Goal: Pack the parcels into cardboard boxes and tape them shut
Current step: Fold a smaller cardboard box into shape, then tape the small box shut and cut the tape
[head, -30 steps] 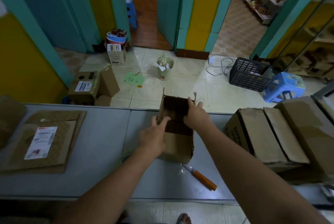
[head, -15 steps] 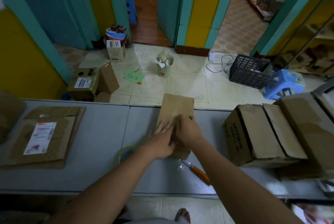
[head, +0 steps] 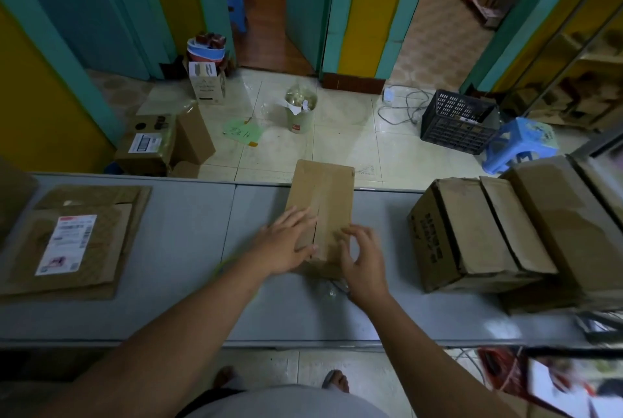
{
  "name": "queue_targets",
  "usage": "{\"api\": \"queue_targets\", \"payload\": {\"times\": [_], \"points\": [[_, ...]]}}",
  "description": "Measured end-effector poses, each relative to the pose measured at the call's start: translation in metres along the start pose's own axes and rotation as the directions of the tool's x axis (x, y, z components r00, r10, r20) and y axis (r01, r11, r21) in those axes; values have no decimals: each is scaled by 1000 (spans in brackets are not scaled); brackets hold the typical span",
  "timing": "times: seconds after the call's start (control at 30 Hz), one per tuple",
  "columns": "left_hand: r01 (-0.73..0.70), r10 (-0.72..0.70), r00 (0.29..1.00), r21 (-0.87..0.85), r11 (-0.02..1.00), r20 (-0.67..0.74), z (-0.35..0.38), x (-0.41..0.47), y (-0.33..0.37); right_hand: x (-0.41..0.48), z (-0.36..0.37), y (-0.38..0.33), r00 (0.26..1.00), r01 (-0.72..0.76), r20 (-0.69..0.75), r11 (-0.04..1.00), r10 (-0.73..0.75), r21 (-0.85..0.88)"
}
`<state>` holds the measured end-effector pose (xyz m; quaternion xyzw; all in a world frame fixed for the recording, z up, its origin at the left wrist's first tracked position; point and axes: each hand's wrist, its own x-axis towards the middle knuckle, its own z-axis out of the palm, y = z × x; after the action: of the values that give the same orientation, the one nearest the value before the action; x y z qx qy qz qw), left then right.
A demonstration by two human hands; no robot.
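Note:
A small brown cardboard box (head: 322, 202) lies in the middle of the grey table (head: 188, 249), its two top flaps folded down and meeting along a centre seam. My left hand (head: 286, 245) lies flat on the left flap near the box's front end, fingers spread. My right hand (head: 362, 259) hovers at the box's front right corner with fingers curled and apart, holding nothing. A roll of tape (head: 224, 264) shows only as a thin greenish edge behind my left forearm. The orange-handled knife is hidden under my right hand.
Flattened cardboard with a white shipping label (head: 65, 244) lies at the table's left. Larger closed boxes (head: 472, 232) crowd the right side. Beyond the table's far edge, the floor holds a labelled box (head: 148, 144), a bin (head: 300, 111), a black crate (head: 458, 121) and a blue stool (head: 521, 144).
The box stood open with both hands on its flaps; the flaps came down. Since then my right hand has slid off the top to the front right corner, and my left hand still presses the flap.

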<state>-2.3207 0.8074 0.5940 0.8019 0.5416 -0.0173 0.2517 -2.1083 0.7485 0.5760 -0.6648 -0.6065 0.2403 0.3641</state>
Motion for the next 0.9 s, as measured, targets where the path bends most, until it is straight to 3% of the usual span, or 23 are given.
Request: {"api": "queue_targets", "payload": {"times": [0.07,0.13,0.2,0.27,0.37,0.47,0.53,0.63,0.73,0.83,0.9], "points": [[-2,2,1000,-15,1000,0,-3,-2,2,-8,-5,2,986,-124,-103,990,130,60],[8,-8,1000,-33,999,-6,-5,-4,4,-16,-6,16,966,-254,43,967,255,-34],[27,-29,999,-63,998,-32,-8,-5,3,-30,-6,33,919,-233,243,924,311,-302],[26,-33,998,-118,993,-54,-11,-10,0,-44,-2,49,872,-157,363,889,329,-430],[35,-62,992,-237,971,-107,-12,-21,-12,-54,3,51,910,-88,326,888,256,-451],[69,-152,951,-294,953,-269,-7,-43,-35,-56,2,41,968,-93,184,921,173,-378],[78,-169,922,-260,963,-350,-2,-66,-55,-58,-4,32,963,-69,235,963,132,-260],[18,-40,974,-98,995,-225,17,-108,-82,-67,-7,12,873,19,484,987,63,-162],[-25,38,997,198,980,-62,53,-120,-104,-66,-2,-8,839,88,543,993,-29,-84],[16,-5,995,113,993,-102,61,-122,-111,-57,7,-33,806,122,583,992,-106,12],[-41,58,979,94,995,-193,51,-127,-109,-46,12,-54,836,111,526,987,-154,114]]}}
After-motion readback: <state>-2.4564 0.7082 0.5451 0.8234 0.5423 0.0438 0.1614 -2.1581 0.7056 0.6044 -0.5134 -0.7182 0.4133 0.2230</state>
